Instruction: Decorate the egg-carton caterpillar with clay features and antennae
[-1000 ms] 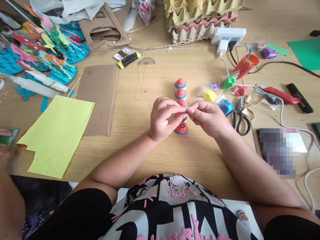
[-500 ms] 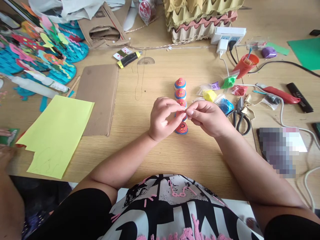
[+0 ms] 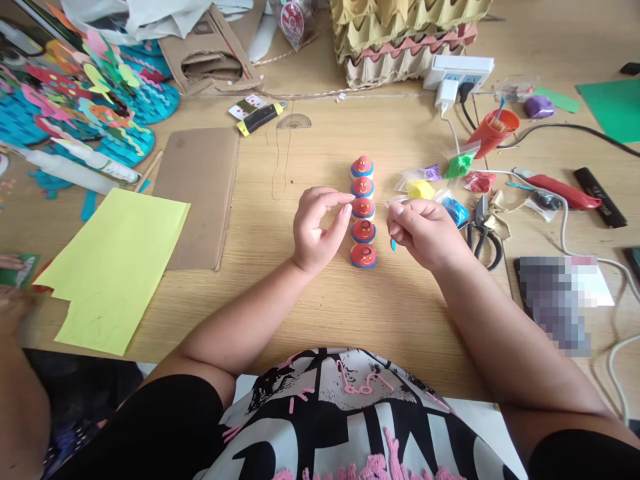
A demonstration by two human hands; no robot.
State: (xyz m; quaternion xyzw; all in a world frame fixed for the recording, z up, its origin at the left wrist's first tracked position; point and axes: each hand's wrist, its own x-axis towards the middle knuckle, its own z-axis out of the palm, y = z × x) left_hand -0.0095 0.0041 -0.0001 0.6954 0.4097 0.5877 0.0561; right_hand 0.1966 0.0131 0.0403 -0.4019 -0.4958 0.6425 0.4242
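Several small domed figures (image 3: 363, 209) stand in a line down the table, red on top with blue rims and yellow faces; the nearest two carry dark curved marks. To the left of this line is my left hand (image 3: 320, 230), its thumb and forefinger curved with a small gap between the tips and nothing visible in them. On the other side, my right hand (image 3: 425, 230) is closed, fingers curled in. From under it pokes the blue tip of a small thin thing (image 3: 393, 245); the rest is hidden by the fingers.
Bags of coloured clay (image 3: 420, 189), scissors (image 3: 483, 230) and an orange cup (image 3: 495, 130) lie right. Yellow paper (image 3: 120, 267) and cardboard (image 3: 197, 193) lie left. Egg trays (image 3: 405, 47) and a power strip (image 3: 460, 70) are at the back. Another person's hand (image 3: 13, 300) shows far left.
My hands, whose fingertips met over the line of figures, have drawn apart to either side. The middle figures now show, and a blue tip is visible under my right hand.
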